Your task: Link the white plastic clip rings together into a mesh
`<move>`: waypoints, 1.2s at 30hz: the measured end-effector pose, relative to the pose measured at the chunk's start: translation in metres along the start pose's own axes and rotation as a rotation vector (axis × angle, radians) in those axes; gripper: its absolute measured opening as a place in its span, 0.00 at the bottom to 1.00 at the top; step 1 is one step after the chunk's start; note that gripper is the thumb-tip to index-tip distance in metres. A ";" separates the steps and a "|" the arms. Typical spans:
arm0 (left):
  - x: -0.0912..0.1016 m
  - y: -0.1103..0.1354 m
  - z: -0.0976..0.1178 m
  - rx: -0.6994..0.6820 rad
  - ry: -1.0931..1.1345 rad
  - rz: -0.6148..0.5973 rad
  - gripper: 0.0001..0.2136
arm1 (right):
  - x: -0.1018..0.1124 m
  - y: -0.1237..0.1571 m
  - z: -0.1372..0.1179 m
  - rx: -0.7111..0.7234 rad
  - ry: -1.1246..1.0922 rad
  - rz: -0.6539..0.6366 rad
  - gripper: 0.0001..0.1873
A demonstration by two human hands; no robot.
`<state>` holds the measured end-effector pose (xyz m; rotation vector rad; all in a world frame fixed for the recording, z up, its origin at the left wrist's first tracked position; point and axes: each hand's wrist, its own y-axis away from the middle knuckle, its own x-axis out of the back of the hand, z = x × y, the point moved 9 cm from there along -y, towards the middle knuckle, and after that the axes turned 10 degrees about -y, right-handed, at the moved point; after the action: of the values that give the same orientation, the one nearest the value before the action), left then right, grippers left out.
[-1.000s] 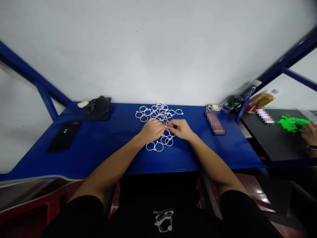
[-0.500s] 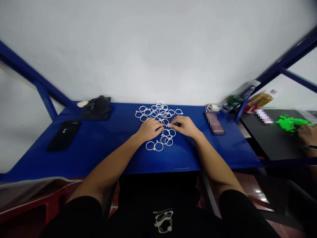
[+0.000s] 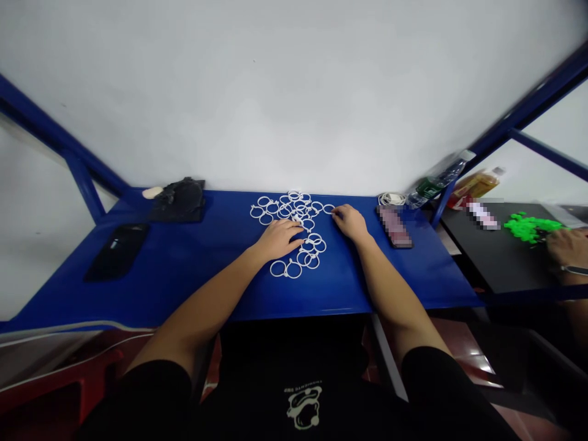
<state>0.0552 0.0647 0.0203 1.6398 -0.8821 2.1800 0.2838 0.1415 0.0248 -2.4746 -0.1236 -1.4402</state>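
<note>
Several thin white plastic rings with small tabs lie in a loose cluster on the blue table (image 3: 193, 269). My right hand (image 3: 350, 222) is at the cluster's right side, with fingertips pinched on the edge of a white ring (image 3: 328, 209). My left hand (image 3: 278, 239) rests on the table at the cluster's left, thumb and fingers apart, holding nothing I can see. Just beyond its fingertips lies another white ring (image 3: 307, 225). In front, several rings form a curved row ending in a ring (image 3: 278, 268) near me.
A dark phone (image 3: 117, 251) and black plastic wrapping (image 3: 180, 199) lie at the left. At the right are a blurred-out phone (image 3: 395, 226), a coiled white cable (image 3: 392, 199) and a bottle (image 3: 438, 180). A person's hand (image 3: 567, 246) touches green pieces (image 3: 528, 226) on a black neighbouring table.
My right hand has moved from the middle to the far-right ring. The small ring tabs between both hands are let go. My left hand's fingers have spread a little.
</note>
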 end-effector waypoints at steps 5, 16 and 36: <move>-0.005 0.002 -0.009 0.055 -0.040 -0.016 0.23 | 0.001 0.000 -0.009 0.034 -0.074 0.048 0.13; 0.044 0.005 -0.007 0.144 0.029 0.347 0.19 | 0.011 0.029 -0.082 0.315 -0.383 0.096 0.12; 0.047 0.001 0.014 0.020 0.062 0.353 0.11 | -0.008 0.046 -0.121 0.390 -0.626 -0.076 0.11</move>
<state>0.0504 0.0490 0.0664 1.5089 -1.2135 2.4578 0.1882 0.0640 0.0652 -2.4971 -0.5649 -0.5403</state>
